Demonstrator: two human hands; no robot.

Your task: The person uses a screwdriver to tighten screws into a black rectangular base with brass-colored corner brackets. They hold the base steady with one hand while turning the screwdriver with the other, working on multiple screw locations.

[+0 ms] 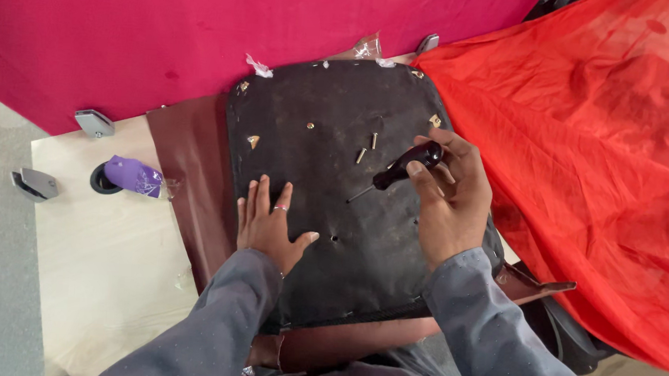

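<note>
Seen from the head camera, a dark, roughly square fabric-covered seat base (335, 180) is laid underside up on a pale wooden table (106, 251), with a strip of brown leatherette (188, 171) folded out from beneath it on the left. The left hand (270, 223) is pressed flat on the near left part of the base, fingers held together and straight, thumb spread out to the right; the panel appears to be steadied by this weight so that it does not shift. A ring is worn on one finger. The right hand (446, 195) is held just above the right side of the base, its fingers curled and pinched around the black handle of a small screwdriver (397, 171). The shaft is angled down and to the left, with the tip close to the fabric near the middle of the panel, seemingly so that a hole can be reached. Two short brass-coloured screws (367, 148) are lying loose on the panel just beyond the tool. A small hole (334, 238) is visible beside the left thumb. Bright red cloth (584, 149) is draped to the right, magenta cloth (166, 30) across the far side. A crumpled purple wrapper (132, 175) rests on the table at the left.
</note>
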